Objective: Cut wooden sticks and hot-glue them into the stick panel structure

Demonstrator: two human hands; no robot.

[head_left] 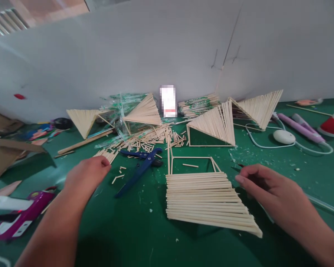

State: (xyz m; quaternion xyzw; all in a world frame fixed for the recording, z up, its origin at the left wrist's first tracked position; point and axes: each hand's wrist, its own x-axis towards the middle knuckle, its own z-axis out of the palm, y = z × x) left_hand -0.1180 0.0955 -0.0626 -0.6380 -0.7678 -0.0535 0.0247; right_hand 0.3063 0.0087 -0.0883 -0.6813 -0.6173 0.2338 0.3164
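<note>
A panel of glued wooden sticks [208, 198] lies flat on the green table [122, 230] in front of me, with a thin stick frame behind it. My right hand [263, 187] is at the panel's right edge, fingers curled in a pinch on a thin dark thing I cannot make out. My left hand [87, 174] hovers over the table, fingers curled under, next to a small bundle of cut sticks [107, 154]. Blue-handled cutters [140, 167] lie between my hands.
Several fan-shaped stick panels [214, 124] stand along the wall with a heap of cut stick pieces [147, 139] and packaged sticks. A purple glue gun [22, 217] and cardboard lie at the left. A white mouse-like device [284, 137], purple pens and a red-white cup are at the right.
</note>
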